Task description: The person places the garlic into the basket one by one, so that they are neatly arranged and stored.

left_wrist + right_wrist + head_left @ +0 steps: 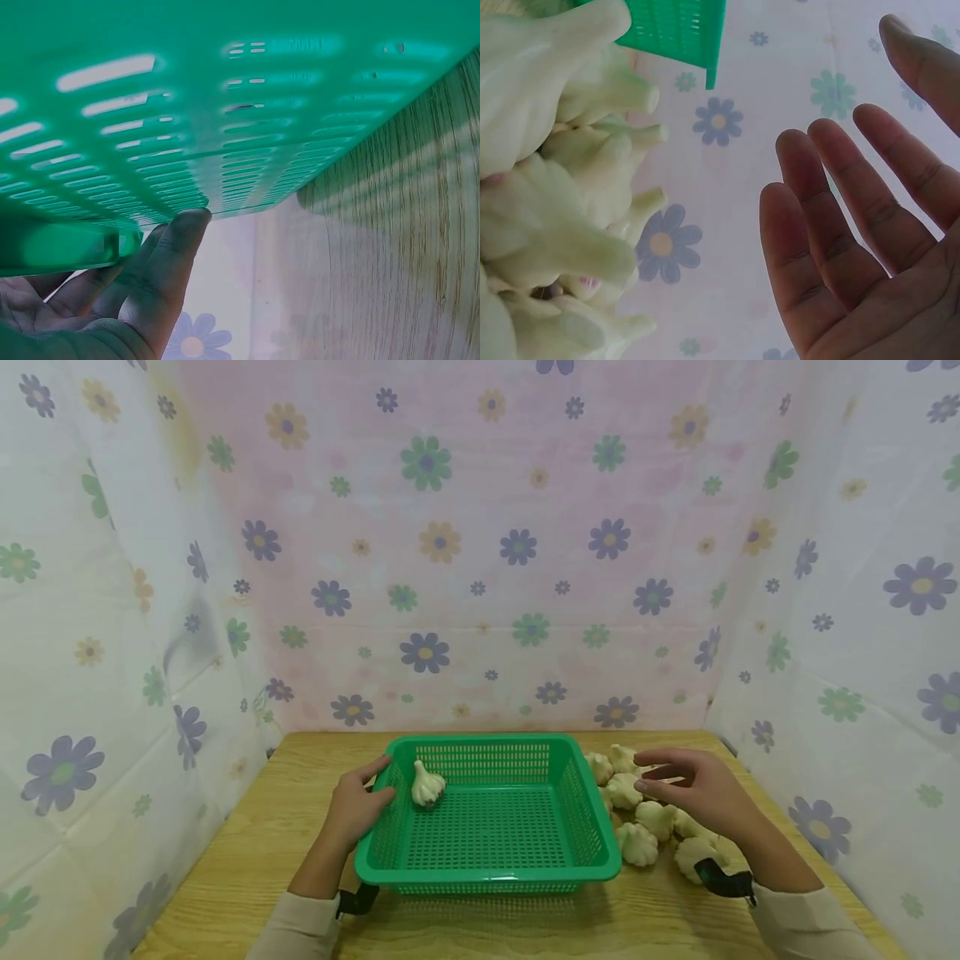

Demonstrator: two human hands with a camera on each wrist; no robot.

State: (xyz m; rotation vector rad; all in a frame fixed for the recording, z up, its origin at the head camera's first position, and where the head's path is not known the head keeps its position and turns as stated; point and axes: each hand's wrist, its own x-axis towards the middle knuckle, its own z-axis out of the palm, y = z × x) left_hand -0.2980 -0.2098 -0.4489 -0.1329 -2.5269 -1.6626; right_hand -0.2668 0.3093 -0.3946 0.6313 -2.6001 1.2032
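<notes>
A green plastic basket [487, 878] with slotted walls stands on the table, and one garlic bulb [428, 786] lies inside at its left. My left hand [356, 806] grips the basket's left rim, thumb over the top edge; in the left wrist view its fingers [176, 251] reach below the rim along the outer wall. My right hand [693, 785] hovers over a pile of garlic bulbs [637, 843] to the right of the basket. Its fingers [870, 199] are spread and relaxed, with nothing between them and the thumb.
The wooden table [247, 860] is bounded by flowered cloth [480, 568] at the back and on both sides. Several bulbs crowd against each other beside the basket's right wall. A dark strap piece [723, 881] sits at each wrist.
</notes>
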